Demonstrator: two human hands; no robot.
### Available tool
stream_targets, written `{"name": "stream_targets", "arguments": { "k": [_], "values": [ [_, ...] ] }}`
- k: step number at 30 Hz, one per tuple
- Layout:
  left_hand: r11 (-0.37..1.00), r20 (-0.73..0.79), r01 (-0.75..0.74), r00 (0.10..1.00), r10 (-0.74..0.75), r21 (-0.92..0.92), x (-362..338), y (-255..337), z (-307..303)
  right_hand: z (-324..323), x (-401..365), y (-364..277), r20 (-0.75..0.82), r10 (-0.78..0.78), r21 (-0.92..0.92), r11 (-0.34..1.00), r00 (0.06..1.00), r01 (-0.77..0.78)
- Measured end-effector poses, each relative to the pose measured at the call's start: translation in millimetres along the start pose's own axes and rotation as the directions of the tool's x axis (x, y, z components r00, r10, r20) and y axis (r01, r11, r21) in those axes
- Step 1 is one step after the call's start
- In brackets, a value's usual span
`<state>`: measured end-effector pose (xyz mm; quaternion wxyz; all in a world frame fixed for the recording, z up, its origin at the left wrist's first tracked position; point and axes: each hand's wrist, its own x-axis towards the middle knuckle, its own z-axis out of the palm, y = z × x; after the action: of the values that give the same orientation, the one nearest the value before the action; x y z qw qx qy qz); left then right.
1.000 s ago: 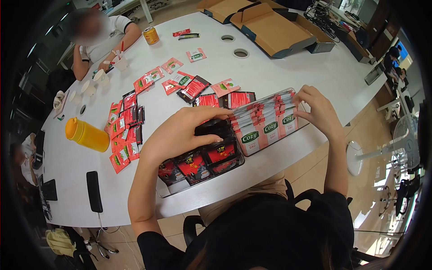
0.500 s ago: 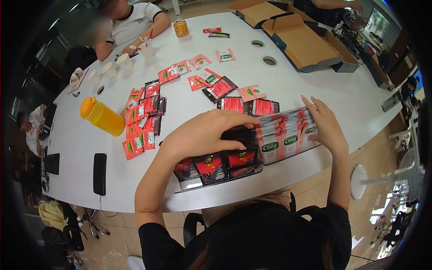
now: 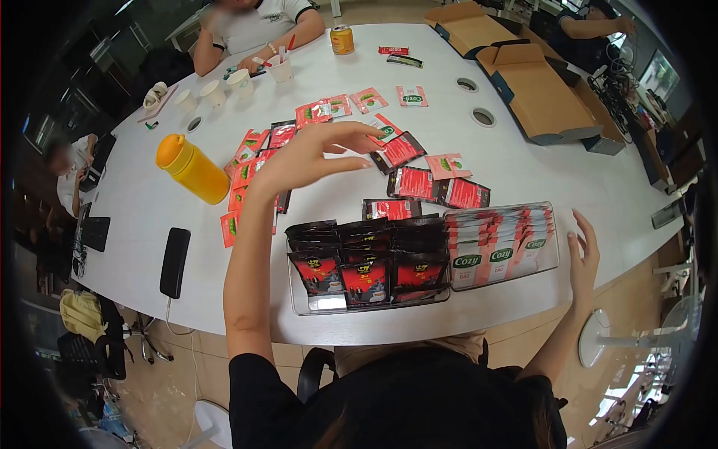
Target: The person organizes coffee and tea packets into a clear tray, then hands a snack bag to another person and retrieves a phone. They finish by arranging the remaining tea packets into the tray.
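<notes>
My left hand (image 3: 318, 155) hovers over the loose sachets in the middle of the table, thumb and fingers apart, holding nothing. Close to its fingertips lies a black and red coffee sachet (image 3: 399, 152). My right hand (image 3: 583, 254) is beside the right end of a clear plastic box (image 3: 555, 258), its fingers extended and empty. Upright pink Cozy sachets (image 3: 501, 258) fill that box. Joined to its left side, or just touching it, another clear box (image 3: 318, 303) holds rows of black and red coffee sachets (image 3: 365, 280). More pink sachets (image 3: 446, 166) lie beyond the boxes.
A yellow bottle (image 3: 196, 172) and a charging phone (image 3: 174, 262) are at left. Paper cups (image 3: 241, 82), a drink can (image 3: 342, 40) and a seated person (image 3: 262, 30) are at the far side. Open cardboard boxes (image 3: 535, 90) lie at far right, near cable holes (image 3: 483, 117).
My left hand has lifted off the coffee sachets and moved up over the loose ones. My right hand has come away from the Cozy box to its right. The view has shifted slightly.
</notes>
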<state>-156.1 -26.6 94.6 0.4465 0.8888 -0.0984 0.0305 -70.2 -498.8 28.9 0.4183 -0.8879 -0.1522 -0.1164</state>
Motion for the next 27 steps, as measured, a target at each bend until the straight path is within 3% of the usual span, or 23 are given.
{"name": "stream_targets", "arguments": {
  "k": [4, 8, 10, 13, 16, 20, 23, 27],
  "values": [
    [0.993, 0.054, 0.073, 0.996, -0.068, -0.089, 10, -42, -8, 11, -18, 58, -0.19, 0.139, 0.143, 0.983, 0.972, -0.113],
    [0.997, 0.181, 0.069, 0.98, -0.076, 0.041, 36, -62, 11, 25, -26, 70, -0.268, 0.191, 0.216, 0.967, 0.944, -0.134],
    [0.98, 0.269, -0.132, 0.959, 0.087, 0.152, 47, -77, 31, 28, -24, 57, -0.332, 0.179, 0.194, 0.974, 0.926, -0.119],
    [0.884, 0.395, -0.247, 0.915, 0.079, 0.396, 53, -90, 64, 30, -23, 52, -0.324, 0.17, 0.159, 0.98, 0.931, -0.124],
    [0.749, 0.399, -0.288, 0.916, 0.034, 0.597, 56, -88, 77, 29, -24, 58, -0.325, 0.184, 0.177, 0.975, 0.928, -0.132],
    [0.732, 0.345, -0.242, 0.939, 0.01, 0.637, 61, -89, 74, 29, -23, 58, -0.327, 0.198, 0.166, 0.975, 0.924, -0.15],
    [0.796, 0.263, -0.207, 0.963, 0.062, 0.569, 62, -97, 71, 30, -23, 54, -0.327, 0.193, 0.19, 0.972, 0.925, -0.136],
    [0.676, 0.232, -0.273, 0.961, 0.152, 0.685, 58, -99, 74, 30, -22, 49, -0.347, 0.186, 0.198, 0.973, 0.919, -0.122]
  ]
}}
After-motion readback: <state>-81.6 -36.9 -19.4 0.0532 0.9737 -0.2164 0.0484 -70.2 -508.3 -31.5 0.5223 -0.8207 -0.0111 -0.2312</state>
